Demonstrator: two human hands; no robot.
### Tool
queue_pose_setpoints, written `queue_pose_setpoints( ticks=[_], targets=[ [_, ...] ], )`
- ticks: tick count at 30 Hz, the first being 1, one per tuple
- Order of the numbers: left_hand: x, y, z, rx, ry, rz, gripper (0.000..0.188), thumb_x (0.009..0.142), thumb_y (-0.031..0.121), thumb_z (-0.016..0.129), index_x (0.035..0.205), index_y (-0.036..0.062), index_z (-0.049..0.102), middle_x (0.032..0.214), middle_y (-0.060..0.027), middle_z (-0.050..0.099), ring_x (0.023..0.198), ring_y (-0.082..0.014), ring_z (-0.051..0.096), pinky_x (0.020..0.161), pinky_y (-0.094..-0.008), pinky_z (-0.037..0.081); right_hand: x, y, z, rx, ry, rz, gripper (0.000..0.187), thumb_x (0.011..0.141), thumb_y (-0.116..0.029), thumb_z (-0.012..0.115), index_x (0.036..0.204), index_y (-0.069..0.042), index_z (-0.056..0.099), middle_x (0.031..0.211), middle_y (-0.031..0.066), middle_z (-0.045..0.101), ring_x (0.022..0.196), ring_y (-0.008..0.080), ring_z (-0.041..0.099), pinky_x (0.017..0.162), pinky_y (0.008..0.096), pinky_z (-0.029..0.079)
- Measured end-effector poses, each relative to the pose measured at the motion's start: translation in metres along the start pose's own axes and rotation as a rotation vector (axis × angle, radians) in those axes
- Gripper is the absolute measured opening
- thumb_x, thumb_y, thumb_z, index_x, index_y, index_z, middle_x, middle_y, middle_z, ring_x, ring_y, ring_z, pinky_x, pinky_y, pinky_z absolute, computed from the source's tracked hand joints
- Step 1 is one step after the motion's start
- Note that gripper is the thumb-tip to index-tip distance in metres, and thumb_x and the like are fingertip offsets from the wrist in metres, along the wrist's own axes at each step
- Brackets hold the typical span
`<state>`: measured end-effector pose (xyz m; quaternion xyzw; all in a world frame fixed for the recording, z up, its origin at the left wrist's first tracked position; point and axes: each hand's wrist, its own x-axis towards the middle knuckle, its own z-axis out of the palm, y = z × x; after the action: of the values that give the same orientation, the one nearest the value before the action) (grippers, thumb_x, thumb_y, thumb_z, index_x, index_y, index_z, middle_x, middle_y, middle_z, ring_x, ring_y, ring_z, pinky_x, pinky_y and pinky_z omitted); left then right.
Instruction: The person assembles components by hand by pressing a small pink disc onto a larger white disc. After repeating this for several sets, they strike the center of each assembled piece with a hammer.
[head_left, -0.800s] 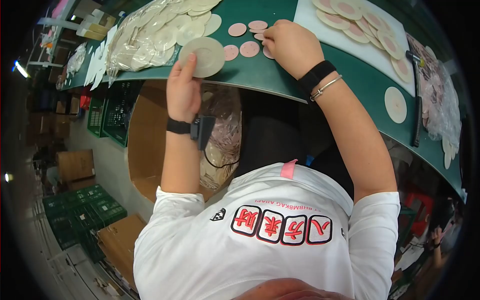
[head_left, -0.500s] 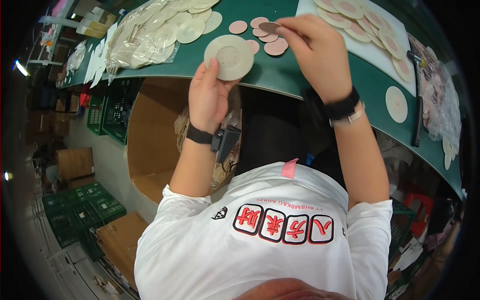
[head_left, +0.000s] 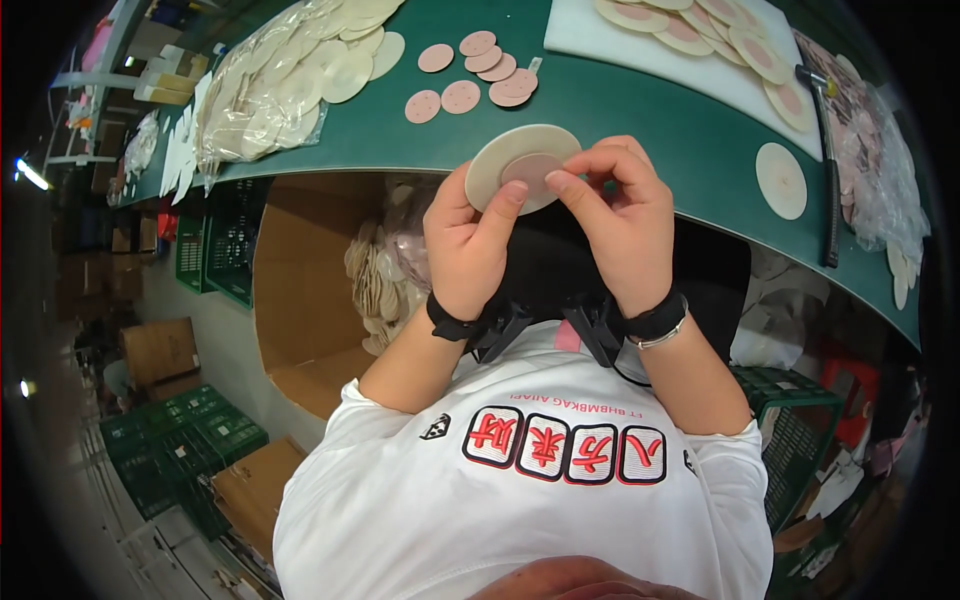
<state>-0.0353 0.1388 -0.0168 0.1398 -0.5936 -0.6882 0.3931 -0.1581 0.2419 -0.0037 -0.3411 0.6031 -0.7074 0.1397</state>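
Observation:
My left hand [head_left: 468,238] grips a cream round disc [head_left: 490,160] by its left edge, the thumb lying on its face. Against the middle of that disc lies a smaller pink disc [head_left: 528,172]. Thumb and fingers of my right hand [head_left: 622,215] pinch the pink disc at its right side. Both hands are in front of the green table's near edge, and the discs are tilted toward me. Several loose pink discs [head_left: 460,96] lie on the table beyond my hands.
Cream discs [head_left: 350,75] are heaped at the table's left, partly on clear plastic. On the right, a white board [head_left: 590,30] bears cream discs with pink centres. A hammer [head_left: 830,180] lies beside a single cream disc [head_left: 781,181]. Below stands an open cardboard box [head_left: 305,290] holding discs.
My right hand has brought a pink disc down from above the table onto the cream disc. My left hand has shifted right and nearer to me, tilting the cream disc.

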Motion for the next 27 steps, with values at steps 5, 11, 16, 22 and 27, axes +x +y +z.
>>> queue_pose_setpoints(
  ticks=[5, 11, 16, 22, 27],
  targets=[
    [-0.003, 0.001, -0.005, 0.054, -0.064, 0.106, 0.029, 0.100, 0.003, 0.065, 0.128, -0.0038, 0.060, 0.119, -0.0105, 0.070, 0.106, -0.0151, 0.067, 0.094, -0.0295, 0.052, -0.010, -0.015, -0.005, -0.128, 0.031, -0.134, 0.020, 0.081, 0.001, 0.082, 0.097, -0.003, 0.071, 0.097, 0.0020, 0.056, 0.069, 0.0065, 0.046, 0.058, 0.0206, 0.039],
    [0.000, 0.010, 0.004, 0.012, -0.226, 0.282, 0.023, 0.100, 0.000, 0.060, 0.123, -0.0028, 0.061, 0.120, -0.0193, 0.069, 0.106, -0.0230, 0.070, 0.093, -0.0333, 0.055, -0.015, -0.015, -0.012, -0.187, 0.017, -0.409, 0.026, 0.075, 0.003, 0.085, 0.096, -0.005, 0.073, 0.097, 0.0029, 0.055, 0.073, 0.0077, 0.049, 0.059, 0.0214, 0.041],
    [0.000, 0.006, 0.003, -0.031, -0.302, 0.316, 0.019, 0.100, -0.001, 0.059, 0.119, -0.0013, 0.061, 0.119, -0.0228, 0.068, 0.107, -0.0303, 0.071, 0.093, -0.0371, 0.057, -0.023, -0.015, -0.015, -0.209, 0.063, -0.518, 0.028, 0.072, 0.004, 0.087, 0.094, -0.006, 0.073, 0.102, 0.0052, 0.055, 0.076, 0.0097, 0.051, 0.061, 0.0230, 0.042],
    [0.002, 0.003, 0.006, -0.124, -0.386, 0.361, 0.016, 0.100, 0.000, 0.059, 0.115, 0.0002, 0.059, 0.119, -0.0237, 0.067, 0.109, -0.0367, 0.070, 0.091, -0.0432, 0.059, -0.029, -0.012, -0.018, -0.176, 0.041, -0.564, 0.029, 0.074, 0.004, 0.087, 0.096, -0.006, 0.071, 0.115, 0.0113, 0.055, 0.080, 0.0150, 0.056, 0.066, 0.0254, 0.048],
    [0.000, 0.001, 0.009, -0.169, -0.391, 0.346, 0.015, 0.099, 0.001, 0.061, 0.114, 0.0013, 0.059, 0.120, -0.0221, 0.065, 0.108, -0.0373, 0.070, 0.091, -0.0439, 0.060, -0.033, -0.008, -0.017, -0.109, -0.014, -0.540, 0.031, 0.076, 0.003, 0.085, 0.100, -0.005, 0.067, 0.116, 0.0138, 0.059, 0.085, 0.0194, 0.062, 0.069, 0.0282, 0.052]
  ],
)
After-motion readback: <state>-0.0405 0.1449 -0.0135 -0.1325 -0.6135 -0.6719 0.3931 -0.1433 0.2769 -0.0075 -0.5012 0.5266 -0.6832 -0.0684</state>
